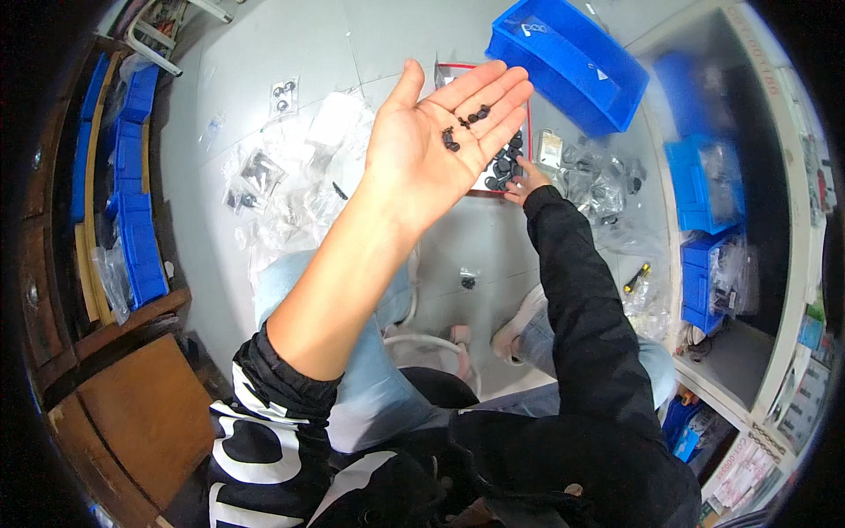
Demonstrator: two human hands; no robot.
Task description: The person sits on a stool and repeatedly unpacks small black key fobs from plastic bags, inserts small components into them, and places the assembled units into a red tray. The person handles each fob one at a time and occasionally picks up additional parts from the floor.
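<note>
My left hand (431, 141) is raised palm up, its fingers stretched out flat. Several small black parts (451, 139) rest loosely on the palm and at the base of the fingers; their exact kind is too small to make out. Lower and to the right, my right hand (532, 182) reaches into a red-rimmed shallow tray (529, 123) with fingers apart. Its fingertips are at a pile of black, rounded pieces (503, 165). Much of the tray is hidden behind my left hand.
Clear plastic bags (282, 189) spread over the grey floor to the left, more bags (594, 180) to the right. A large blue bin (572, 66) stands beyond the tray. Shelves with blue bins (141, 211) flank both sides. A small bag (468, 278) lies between my feet.
</note>
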